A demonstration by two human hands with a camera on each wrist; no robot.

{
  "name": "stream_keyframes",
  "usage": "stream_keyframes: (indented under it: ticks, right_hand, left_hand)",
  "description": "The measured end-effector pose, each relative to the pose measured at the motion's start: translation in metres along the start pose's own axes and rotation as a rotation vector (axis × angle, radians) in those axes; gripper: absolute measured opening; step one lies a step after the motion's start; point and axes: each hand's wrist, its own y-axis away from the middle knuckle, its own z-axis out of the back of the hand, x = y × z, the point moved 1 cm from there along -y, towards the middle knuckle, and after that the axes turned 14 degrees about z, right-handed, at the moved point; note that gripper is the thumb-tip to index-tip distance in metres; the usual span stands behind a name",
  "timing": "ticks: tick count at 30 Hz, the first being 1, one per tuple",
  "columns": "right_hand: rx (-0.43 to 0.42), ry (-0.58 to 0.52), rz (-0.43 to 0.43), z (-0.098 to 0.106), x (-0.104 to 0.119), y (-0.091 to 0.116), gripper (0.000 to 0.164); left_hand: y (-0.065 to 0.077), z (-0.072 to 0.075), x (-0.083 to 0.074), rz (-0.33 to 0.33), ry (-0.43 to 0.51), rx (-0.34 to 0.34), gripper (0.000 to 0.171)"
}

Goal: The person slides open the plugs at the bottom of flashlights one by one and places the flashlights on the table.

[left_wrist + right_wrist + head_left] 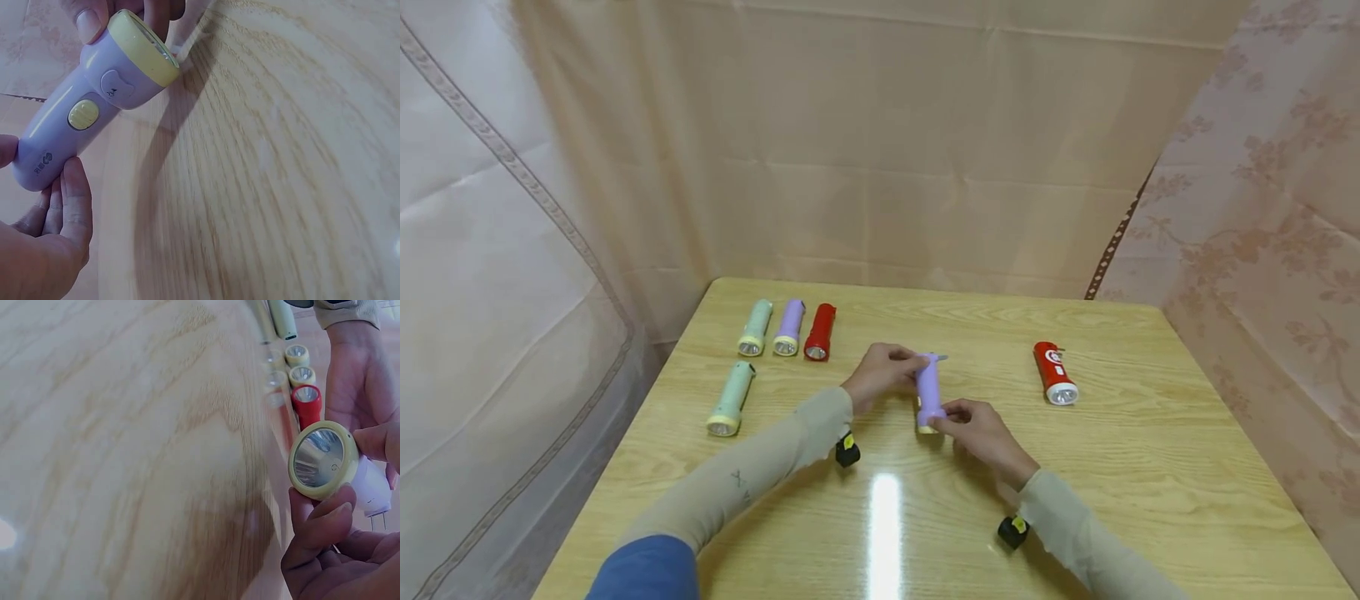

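Between both hands is a purple flashlight (928,387) with a pale yellow head ring, held above the wooden table. My left hand (883,372) pinches its tail end, while my right hand (981,433) grips the head end. A yellow switch (84,115) shows on its side in the left wrist view. From the right wrist, its clear lens and reflector (319,457) face the camera, and two thin metal prongs (378,522) stick out at the tail.
Left on the table (1120,500) lie a green flashlight (757,327), a purple one (789,327), a red one (821,331) in a row, and another green flashlight (732,398) nearer. A red-and-white flashlight (1055,372) lies right. Curtains (880,167) hang behind.
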Motion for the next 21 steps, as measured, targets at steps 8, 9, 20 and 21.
stream_keyframes:
  ticks: [8,9,20,21]
  right_hand:
    - [-0.01,0.003,-0.014,0.011,-0.005,-0.001,0.048]
    - [-0.009,0.003,-0.013,0.012,-0.006,-0.001,0.048]
    - [-0.035,0.026,-0.012,0.027,-0.008,-0.002,0.048]
    - [-0.037,0.034,-0.008,0.029,-0.008,-0.003,0.048]
  left_hand:
    - [-0.014,-0.008,-0.001,-0.005,-0.004,0.013,0.036]
    - [-0.016,-0.009,-0.001,-0.007,-0.001,0.016,0.036]
    - [-0.028,-0.025,-0.009,-0.014,0.009,0.036,0.035]
    - [-0.03,-0.027,-0.01,-0.015,0.01,0.034,0.035]
